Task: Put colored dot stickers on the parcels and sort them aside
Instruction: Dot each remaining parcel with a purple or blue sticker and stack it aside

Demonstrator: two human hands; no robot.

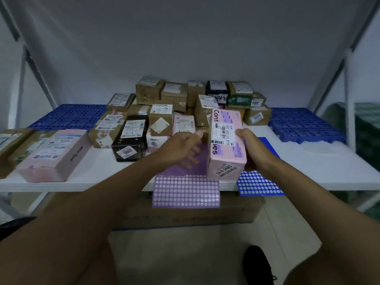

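Right hand [249,146] grips the pink box [226,144] by its side, long axis running away over the purple sticker sheet [186,191]; left hand [181,149] loosely curled, fingertips touching its left edge.

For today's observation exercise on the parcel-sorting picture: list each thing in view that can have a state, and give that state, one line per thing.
Pink parcel: lifted, tilted, gripped at its right side.
Right hand: grips the pink parcel.
Left hand: fingers loosely bent beside the parcel, over the purple sheet; contact unclear.
Purple sticker sheet: flat, overhanging the shelf edge, many dots gone.
Blue sticker sheet: flat, partly under the parcel.
Parcel pile: stacked at the shelf's back.
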